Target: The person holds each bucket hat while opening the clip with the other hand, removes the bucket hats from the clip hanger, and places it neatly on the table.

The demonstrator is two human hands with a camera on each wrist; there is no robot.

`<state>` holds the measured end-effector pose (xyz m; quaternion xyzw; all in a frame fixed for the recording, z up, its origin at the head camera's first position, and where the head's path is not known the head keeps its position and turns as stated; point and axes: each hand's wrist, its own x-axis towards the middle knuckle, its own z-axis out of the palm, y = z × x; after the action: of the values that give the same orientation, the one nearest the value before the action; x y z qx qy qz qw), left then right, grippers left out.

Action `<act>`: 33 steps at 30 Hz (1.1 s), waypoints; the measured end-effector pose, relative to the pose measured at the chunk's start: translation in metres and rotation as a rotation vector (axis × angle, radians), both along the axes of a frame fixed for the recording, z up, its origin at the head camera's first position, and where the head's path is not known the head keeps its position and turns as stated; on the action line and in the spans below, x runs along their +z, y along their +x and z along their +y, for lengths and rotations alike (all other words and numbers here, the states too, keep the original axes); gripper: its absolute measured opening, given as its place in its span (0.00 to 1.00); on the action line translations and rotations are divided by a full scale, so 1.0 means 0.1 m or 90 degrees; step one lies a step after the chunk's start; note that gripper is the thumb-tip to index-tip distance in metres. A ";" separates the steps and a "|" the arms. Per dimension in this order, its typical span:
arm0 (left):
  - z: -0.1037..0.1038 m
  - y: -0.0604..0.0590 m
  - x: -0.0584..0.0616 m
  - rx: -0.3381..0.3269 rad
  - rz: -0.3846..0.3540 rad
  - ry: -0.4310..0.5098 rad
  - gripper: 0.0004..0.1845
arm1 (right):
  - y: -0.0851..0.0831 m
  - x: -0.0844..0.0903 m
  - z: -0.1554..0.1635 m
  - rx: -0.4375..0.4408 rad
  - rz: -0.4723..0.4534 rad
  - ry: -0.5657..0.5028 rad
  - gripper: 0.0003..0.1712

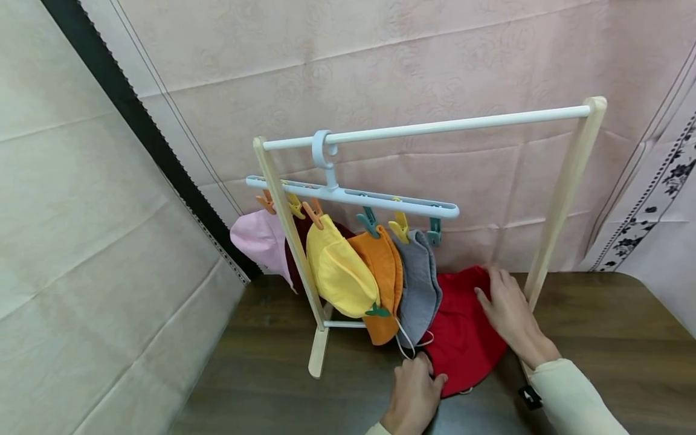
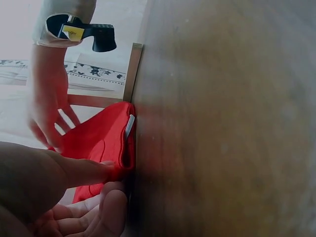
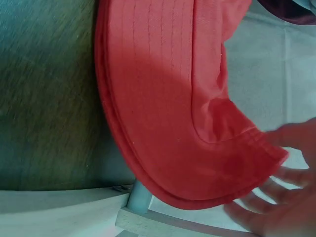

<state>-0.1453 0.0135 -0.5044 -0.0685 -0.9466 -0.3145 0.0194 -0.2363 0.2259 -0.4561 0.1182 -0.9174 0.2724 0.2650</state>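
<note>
Okay, your left hand (image 1: pixel 414 391) pinches the near edge of the red hat (image 1: pixel 464 329); your right hand (image 1: pixel 513 311) holds its far right edge, thumb and fingers loosely about the cloth. Hat's low, seemingly touching the table (image 1: pixel 244 386), just right of the grey hat (image 1: pixel 418 284). Likely trouble: white strings (image 1: pixel 405 333) dangle just beside your left hand, so a sideways pull could snag them and drag a hung hat. That loose right hold might let the edge slip. A bump could swing the hanger (image 1: pixel 370 199) or slide it along the rail (image 1: pixel 462 128). Hard to tell: your fingertips behind the cloth, whose strings those are, whether the far-right green clip (image 1: pixel 434 231) grips anything. Maroon hat (image 1: pixel 302 232): mostly hidden behind the yellow hat (image 1: pixel 342 272) and left post (image 1: pixel 274 187). Your right sleeve (image 1: pixel 571 393) covers part of the right leg (image 1: pixel 562 187).
</note>
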 end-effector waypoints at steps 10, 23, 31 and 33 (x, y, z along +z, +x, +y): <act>-0.02 0.00 0.05 -0.012 -0.009 -0.039 0.21 | -0.04 -0.09 0.01 0.004 -0.201 -0.015 0.53; 0.09 0.16 0.33 -0.170 0.116 -0.177 0.09 | 0.06 -0.25 -0.03 0.045 -0.209 0.033 0.38; 0.27 0.05 0.17 -0.193 0.077 -0.293 0.36 | 0.09 -0.36 -0.06 0.066 -0.270 0.096 0.42; 0.32 0.02 0.12 -0.161 0.054 -0.304 0.43 | 0.08 -0.39 -0.06 0.066 -0.282 0.109 0.43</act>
<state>-0.1429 0.0452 -0.4928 -0.2015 -0.9763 -0.0788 0.0026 -0.2286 0.2198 -0.4951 0.1246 -0.9655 0.2264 0.0321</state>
